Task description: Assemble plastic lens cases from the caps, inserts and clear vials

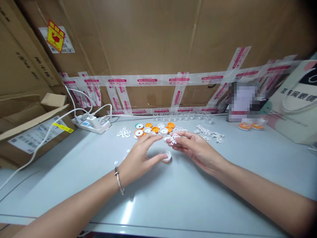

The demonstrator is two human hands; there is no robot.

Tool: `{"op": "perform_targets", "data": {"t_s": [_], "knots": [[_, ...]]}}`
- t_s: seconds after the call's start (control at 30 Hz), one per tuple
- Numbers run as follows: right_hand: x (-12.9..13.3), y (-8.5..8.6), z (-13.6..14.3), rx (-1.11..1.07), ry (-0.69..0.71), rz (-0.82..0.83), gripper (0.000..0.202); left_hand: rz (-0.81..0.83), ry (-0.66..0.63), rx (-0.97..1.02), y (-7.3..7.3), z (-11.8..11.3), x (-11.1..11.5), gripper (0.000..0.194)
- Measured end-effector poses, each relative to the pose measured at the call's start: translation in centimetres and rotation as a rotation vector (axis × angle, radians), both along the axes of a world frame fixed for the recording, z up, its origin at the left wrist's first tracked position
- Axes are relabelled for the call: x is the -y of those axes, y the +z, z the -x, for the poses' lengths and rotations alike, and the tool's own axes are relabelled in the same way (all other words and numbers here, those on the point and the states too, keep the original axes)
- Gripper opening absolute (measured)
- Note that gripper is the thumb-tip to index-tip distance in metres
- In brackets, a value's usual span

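Note:
My right hand point(195, 145) pinches a small white plastic piece with holes point(174, 138) between thumb and fingers. Fingers stretched and apart, my left hand point(142, 152) is open, its thumb tip at the rim of a shallow round white cap point(167, 155) with an orange-brown underside. Whether the thumb presses on that cap I cannot tell. Behind the hands lies a cluster of round white and orange caps point(155, 130), one with a teal edge. More perforated white pieces point(204, 131) are spread right of it, and a heap of small white parts point(123, 132) lies left.
Clear round cups point(183, 116) line the back of the table. Several orange parts in clear wrap point(250, 125) sit by a paper bag point(292, 102) at right. A power strip point(94, 124) with white cables and an open cardboard box point(37, 132) occupy the left.

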State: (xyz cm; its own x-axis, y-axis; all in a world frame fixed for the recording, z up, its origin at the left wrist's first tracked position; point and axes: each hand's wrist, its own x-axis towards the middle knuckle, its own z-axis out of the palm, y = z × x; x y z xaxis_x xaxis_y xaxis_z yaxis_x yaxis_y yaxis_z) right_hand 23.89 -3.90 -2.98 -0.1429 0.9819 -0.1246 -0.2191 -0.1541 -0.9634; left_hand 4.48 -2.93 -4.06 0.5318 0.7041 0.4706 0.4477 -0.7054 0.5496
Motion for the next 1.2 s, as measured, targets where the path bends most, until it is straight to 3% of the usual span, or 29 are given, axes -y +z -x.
{"op": "perform_targets", "data": {"t_s": [0.33,0.47,0.7,0.93,1.2], "knots": [[-0.9,-1.5,-0.2,0.08,0.009,-0.014,0.027,0.145,0.02,-0.206,-1.6,-0.8,-0.4,0.038],[-1.2,-2.1,-0.3,0.14,0.01,-0.088,0.033,0.144,0.041,-0.186,-1.9,-1.1,-0.4,0.029],[-1.5,-2.5,0.3,0.352,0.059,-0.319,0.025,0.163,0.059,-0.133,-2.1,-1.1,-0.6,0.024],[-1.6,-3.3,0.4,0.426,0.082,-0.355,0.021,0.164,0.059,-0.134,-2.2,-1.2,-0.8,0.024],[-1.3,-3.0,0.5,0.535,0.114,-0.441,0.022,0.153,0.049,-0.126,-2.3,-1.1,-0.8,0.023]]}}
